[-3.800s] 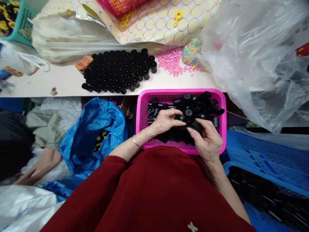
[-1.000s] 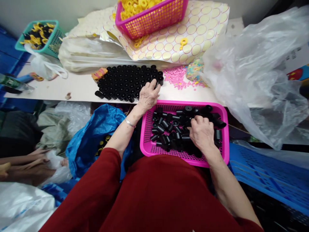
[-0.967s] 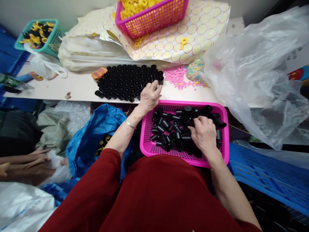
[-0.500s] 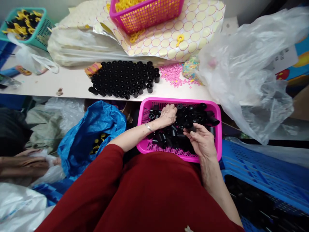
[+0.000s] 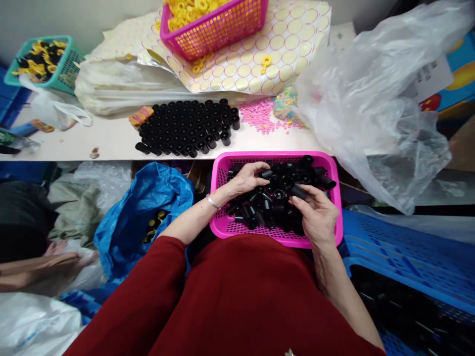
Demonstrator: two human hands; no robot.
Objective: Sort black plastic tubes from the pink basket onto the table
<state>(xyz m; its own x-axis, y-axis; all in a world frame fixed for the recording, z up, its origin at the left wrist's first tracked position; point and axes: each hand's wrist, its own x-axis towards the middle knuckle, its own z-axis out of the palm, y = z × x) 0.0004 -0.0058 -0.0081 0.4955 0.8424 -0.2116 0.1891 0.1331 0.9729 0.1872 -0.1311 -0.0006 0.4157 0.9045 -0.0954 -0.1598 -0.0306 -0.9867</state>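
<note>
A pink basket (image 5: 275, 242) in front of me holds a jumble of short black plastic tubes (image 5: 260, 216). Over its left half, my left hand (image 5: 248, 179) has thumb and fingers closed about one black tube (image 5: 266, 174). My right hand (image 5: 319, 212), at the basket's right side, pinches another black tube (image 5: 299, 192) between thumb and fingers, its end pointing up and left. On the white table (image 5: 115, 133) beyond, many similar black tubes (image 5: 185, 126) stand upright in close rows, with one at the left leaning over.
Small pink beads (image 5: 258, 116) lie scattered beside a clear plastic bag (image 5: 356, 94). Behind are a pink basket of yellow parts (image 5: 218, 34) and a green basket (image 5: 67, 64). A blue sack (image 5: 122, 222) stands low at left, blue crates (image 5: 404, 247) at right.
My left hand has come up from among the tubes, its thumb and fingers now around one. My right hand has turned its tube and shifted slightly right. The view has tilted a little.
</note>
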